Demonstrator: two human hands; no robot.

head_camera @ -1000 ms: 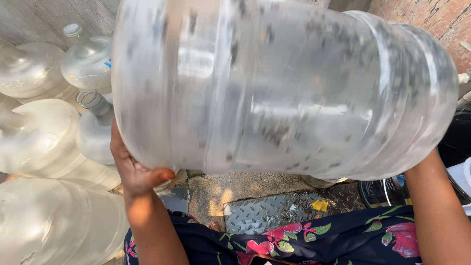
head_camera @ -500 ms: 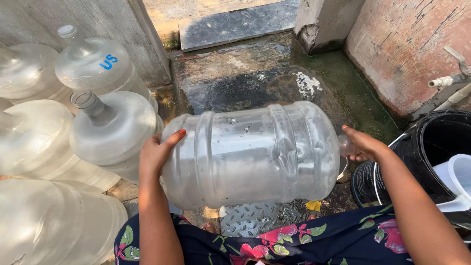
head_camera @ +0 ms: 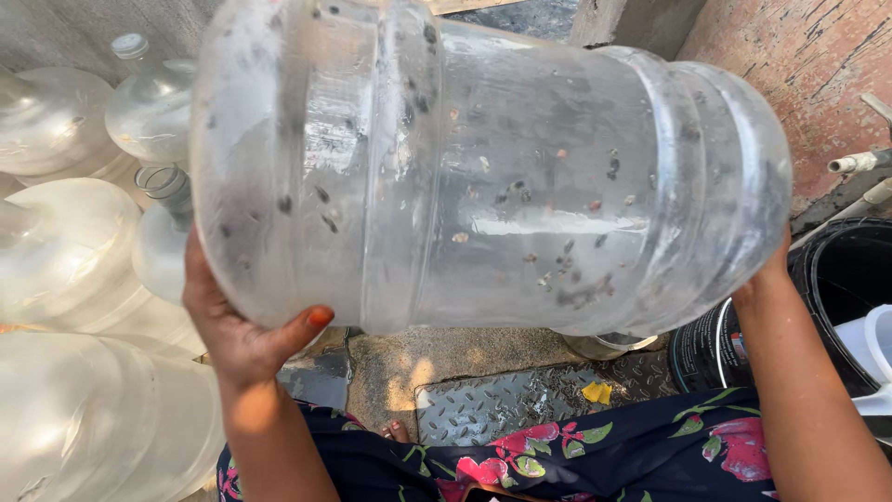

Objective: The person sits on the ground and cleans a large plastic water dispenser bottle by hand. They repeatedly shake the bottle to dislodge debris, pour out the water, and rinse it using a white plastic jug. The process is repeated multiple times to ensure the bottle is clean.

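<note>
Large clear plastic water jug (head_camera: 492, 167) held sideways, up close to the camera, fills most of the frame. Ribbed walls, dark specks and small bits of debris stuck inside, some droplets. It is lifted in the air above the ground, between both hands, not resting on anything.

Left hand (head_camera: 237, 321) cups the jug's lower left end from underneath, palm against the wall, thumb with red nail polish pressed flat on the underside; the other fingers are behind the jug, hidden. Right hand (head_camera: 767, 279) is at the jug's right end, mostly hidden behind the plastic; only the wrist and edge of the hand show, pressed to the jug. How its fingers lie, cannot tell.

Left of the jug: a cluster of similar clear jugs (head_camera: 65, 242) lying and leaning against each other, one with a white cap (head_camera: 129, 45) on its neck, one open neck (head_camera: 165, 184) pointing up right. They sit against a grey wall.

Below the jug: metal tread plate (head_camera: 502, 404) on the ground, a small yellow scrap (head_camera: 596, 391) on it, patch of concrete beside it. A toe shows at the bottom edge near the plate. Dark floral garment (head_camera: 576, 455) runs across the bottom.

Right side: black bucket (head_camera: 836, 279) just beside the right forearm, a white container (head_camera: 873, 344) partly in it. Reddish brick wall (head_camera: 799, 65) behind, with a white pipe (head_camera: 859, 163) sticking out.
</note>
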